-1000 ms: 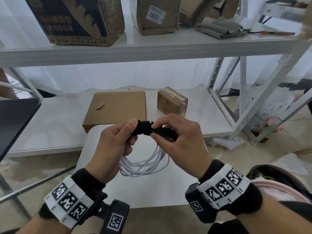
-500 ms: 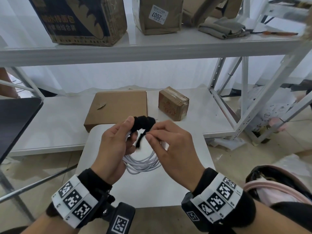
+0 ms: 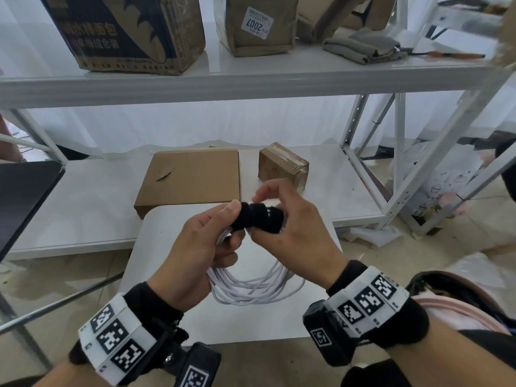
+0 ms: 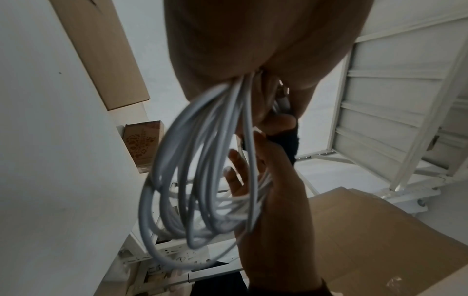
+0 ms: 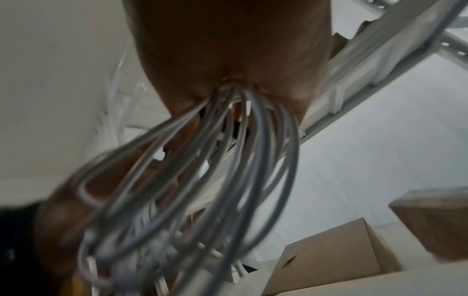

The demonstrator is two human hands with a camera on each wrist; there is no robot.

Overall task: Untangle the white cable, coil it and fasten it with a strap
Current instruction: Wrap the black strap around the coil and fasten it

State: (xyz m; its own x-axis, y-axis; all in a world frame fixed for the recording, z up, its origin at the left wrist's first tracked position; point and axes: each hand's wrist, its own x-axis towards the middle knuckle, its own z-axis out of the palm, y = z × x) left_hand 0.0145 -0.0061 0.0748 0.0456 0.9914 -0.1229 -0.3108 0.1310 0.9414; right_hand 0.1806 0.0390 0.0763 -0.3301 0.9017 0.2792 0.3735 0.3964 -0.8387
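The white cable (image 3: 251,289) hangs as a coil of several loops over the small white table (image 3: 251,325). A black strap (image 3: 258,217) is wound around the top of the coil. My left hand (image 3: 201,247) grips the coil's top, thumb against the strap's left end. My right hand (image 3: 290,227) pinches the strap's right end, fingers curled over it. In the left wrist view the coil (image 4: 200,190) dangles from my palm, with the strap (image 4: 286,143) behind it. The loops (image 5: 202,190) show blurred in the right wrist view.
A flat cardboard box (image 3: 192,180) and a small taped box (image 3: 282,166) lie on the low shelf (image 3: 83,208) behind the table. The upper shelf (image 3: 251,82) carries several boxes and folded cloth. A white rack frame (image 3: 391,163) stands at the right, a dark tabletop (image 3: 22,196) at the left.
The loose strap tail that hung down half a second ago is now wound onto the coil. My right hand has moved up and over the strap's right end.
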